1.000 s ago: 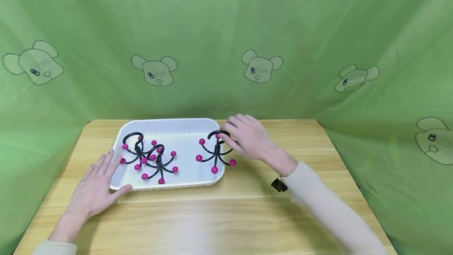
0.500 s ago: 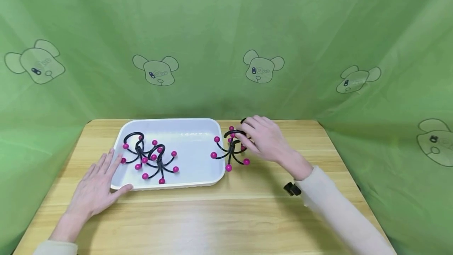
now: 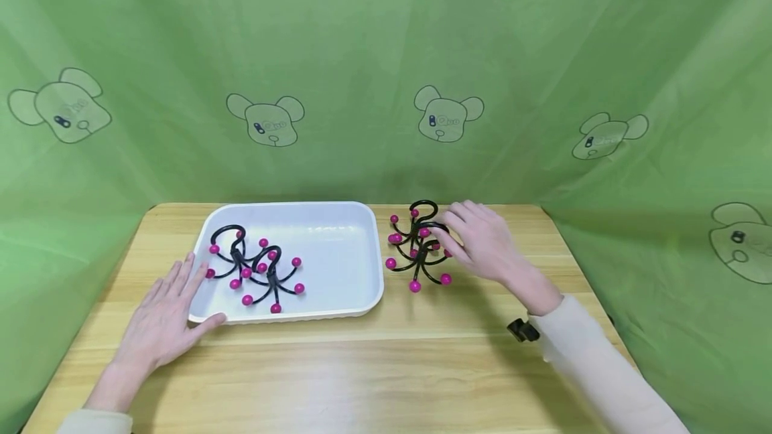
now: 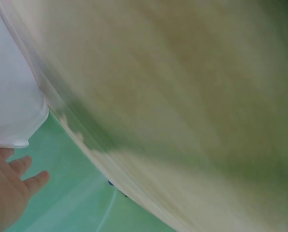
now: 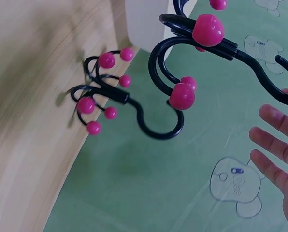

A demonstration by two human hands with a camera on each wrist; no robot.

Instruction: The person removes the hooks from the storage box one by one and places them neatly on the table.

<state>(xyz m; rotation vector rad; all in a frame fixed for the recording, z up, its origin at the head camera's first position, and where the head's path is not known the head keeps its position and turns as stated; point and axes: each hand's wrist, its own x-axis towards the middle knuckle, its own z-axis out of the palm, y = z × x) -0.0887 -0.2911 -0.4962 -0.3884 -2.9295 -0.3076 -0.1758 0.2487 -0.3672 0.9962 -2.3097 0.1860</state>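
My right hand [image 3: 482, 246] pinches the curved top of a black multi-prong hanger hook [image 3: 421, 256], its prongs tipped with pink balls. In the right wrist view this hanger hook [image 5: 221, 48] hangs tilted, and the fingers below the pinch are spread. Just behind it, right of the tray, a second hanger hook [image 3: 425, 205] stands on the table, prongs down and hook up. My left hand [image 3: 159, 323] lies with straight fingers at the left edge of the white tray [image 3: 338, 280]. Inside that tray, at its left, stand two more such hooks, one [image 3: 235, 254] behind the other [image 3: 273, 280].
A wooden table [image 3: 338, 380] carries the tray near its back edge. Green cloth [image 3: 362, 32] printed with bear heads rises behind the table and along both sides. A black strap piece [image 3: 523, 330] hangs at the right wrist.
My right hand has carried its hanger hook rightward, from over the tray's right end to over the table beside the other hook. My left hand has stayed in place.
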